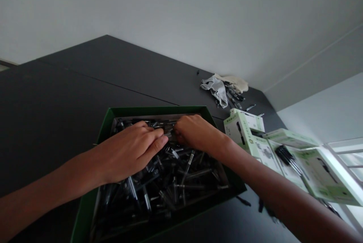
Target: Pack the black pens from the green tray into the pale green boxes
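A deep green box (209, 112) stands on the dark table, filled with a jumble of loose pens (188, 167) with clear barrels and dark parts. My left hand (138, 152) reaches over the pens from the left, its fingers curled and the thumb close to the forefinger. Opposite it, my right hand (195, 131) is bent down into the far part of the box, with its fingers closed. Their fingertips nearly meet among the pens. What either hand grips is hidden by the fingers and blur.
Right of the box stand several white-and-green cartons (239, 129), one bearing a bunch of black-capped pens (287, 158). Behind them lie a grey-white cloth (217, 90), a cream cloth (236, 83) and more loose pens (234, 97). A pale wall (181, 20) borders the dark table (51, 95).
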`<state>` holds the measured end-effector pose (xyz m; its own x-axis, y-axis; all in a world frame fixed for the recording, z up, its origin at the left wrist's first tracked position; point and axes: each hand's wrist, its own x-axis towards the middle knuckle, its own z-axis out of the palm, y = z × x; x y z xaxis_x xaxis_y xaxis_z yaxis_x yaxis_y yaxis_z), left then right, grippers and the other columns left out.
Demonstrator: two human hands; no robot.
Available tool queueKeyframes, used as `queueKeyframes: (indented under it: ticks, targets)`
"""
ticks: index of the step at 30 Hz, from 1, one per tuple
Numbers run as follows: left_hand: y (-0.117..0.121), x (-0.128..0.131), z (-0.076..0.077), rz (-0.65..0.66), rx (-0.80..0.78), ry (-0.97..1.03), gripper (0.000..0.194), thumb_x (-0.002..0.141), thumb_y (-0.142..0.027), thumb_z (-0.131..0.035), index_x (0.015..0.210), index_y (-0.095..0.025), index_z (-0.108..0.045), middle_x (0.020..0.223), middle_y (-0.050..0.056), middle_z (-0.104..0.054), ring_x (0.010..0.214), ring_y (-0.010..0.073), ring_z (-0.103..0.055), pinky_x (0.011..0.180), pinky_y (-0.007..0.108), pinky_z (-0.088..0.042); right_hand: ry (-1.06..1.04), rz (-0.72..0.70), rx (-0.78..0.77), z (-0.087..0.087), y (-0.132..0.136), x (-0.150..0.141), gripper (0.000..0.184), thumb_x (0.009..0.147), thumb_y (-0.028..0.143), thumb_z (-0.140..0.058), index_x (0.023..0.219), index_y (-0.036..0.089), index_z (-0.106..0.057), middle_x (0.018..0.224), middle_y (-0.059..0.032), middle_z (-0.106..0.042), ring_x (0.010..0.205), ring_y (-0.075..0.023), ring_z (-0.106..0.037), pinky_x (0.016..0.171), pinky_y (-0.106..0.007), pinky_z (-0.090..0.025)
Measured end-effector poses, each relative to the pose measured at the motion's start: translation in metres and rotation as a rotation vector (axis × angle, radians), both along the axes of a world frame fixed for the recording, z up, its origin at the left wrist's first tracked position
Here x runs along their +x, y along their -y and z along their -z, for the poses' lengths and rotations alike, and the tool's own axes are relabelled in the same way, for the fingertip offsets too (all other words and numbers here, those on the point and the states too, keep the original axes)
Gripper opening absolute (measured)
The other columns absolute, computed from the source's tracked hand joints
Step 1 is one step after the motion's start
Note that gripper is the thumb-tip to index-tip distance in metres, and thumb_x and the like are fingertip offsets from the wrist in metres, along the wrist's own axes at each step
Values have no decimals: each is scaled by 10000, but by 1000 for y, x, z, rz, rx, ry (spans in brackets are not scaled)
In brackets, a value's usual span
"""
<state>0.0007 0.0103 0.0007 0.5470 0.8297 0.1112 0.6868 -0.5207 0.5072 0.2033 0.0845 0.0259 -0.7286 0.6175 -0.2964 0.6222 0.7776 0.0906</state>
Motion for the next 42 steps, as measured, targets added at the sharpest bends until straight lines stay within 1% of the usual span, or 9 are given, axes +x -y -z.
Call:
queueKeyframes:
  ticks: [3,10,14,20,24,29,35,38,42]
  targets:
    - [0,0,0,0,-9,3,566,1162,-404,-230,981,-182,-719,919,45,-751,919,230,-706,943,412,-487,-34,-55,-42,3,-2,4,167,992,178,-644,968,137,-804,972,-116,-813,909,-255,-777,679,-323,-440]
    - [0,0,3,-26,-13,-2,561,1163,-421,-232,1032,-178,-720,985,55,-760,984,239,-704,939,408,-478,-105,-225,-18,24,-6,6,229,1039,103,-570,992,125,-793,1066,-106,-807,926,-225,-766,656,-309,-435]
    - [0,-1,3,-17,-26,1,556,1164,-431,-230,998,-193,-704,927,41,-743,932,231,-698,920,405,-478,-77,-269,-31,24,-8,7,272,1051,82,-526,1021,135,-791,1096,-107,-807,933,-218,-761,653,-303,-433]
    - [2,1,-3,34,-120,29,456,1154,-441,-300,1049,-197,-671,1090,69,-726,1078,248,-679,993,416,-504,40,-86,-37,7,-8,13,233,1006,175,-584,918,136,-797,943,-135,-811,836,-236,-765,649,-301,-419]
    - [3,0,-2,33,-181,9,451,1140,-506,-340,1112,-211,-680,1177,78,-728,1155,256,-677,969,380,-554,58,21,-71,5,-4,20,239,1021,229,-551,998,145,-775,958,-138,-814,860,-265,-780,686,-319,-442]
    - [6,-3,4,-8,-213,3,513,1143,-532,-289,1116,-227,-700,1132,75,-759,1051,249,-725,850,357,-588,2,33,-201,12,-4,34,223,1053,225,-507,1095,170,-719,1006,-105,-802,841,-241,-756,709,-320,-449]
    - [7,-2,4,-12,-187,4,554,1144,-518,-262,1118,-213,-724,1095,87,-773,990,256,-743,831,371,-594,-380,-16,-377,12,-14,62,262,1048,72,-421,1106,173,-656,1097,-64,-733,983,-168,-670,887,-288,-452]
    - [7,-2,4,-6,-186,0,558,1145,-507,-263,1114,-213,-737,1111,90,-776,1022,269,-745,867,391,-602,-424,35,-338,9,-14,60,266,1025,58,-430,1098,179,-656,1025,-41,-734,904,-158,-654,826,-283,-427]
    - [7,-4,6,3,-177,1,517,1146,-491,-300,1164,-225,-744,1117,76,-780,1084,276,-742,913,404,-612,-272,69,-253,10,-10,46,190,1021,162,-576,1127,214,-725,982,-26,-784,861,-183,-698,735,-293,-380]
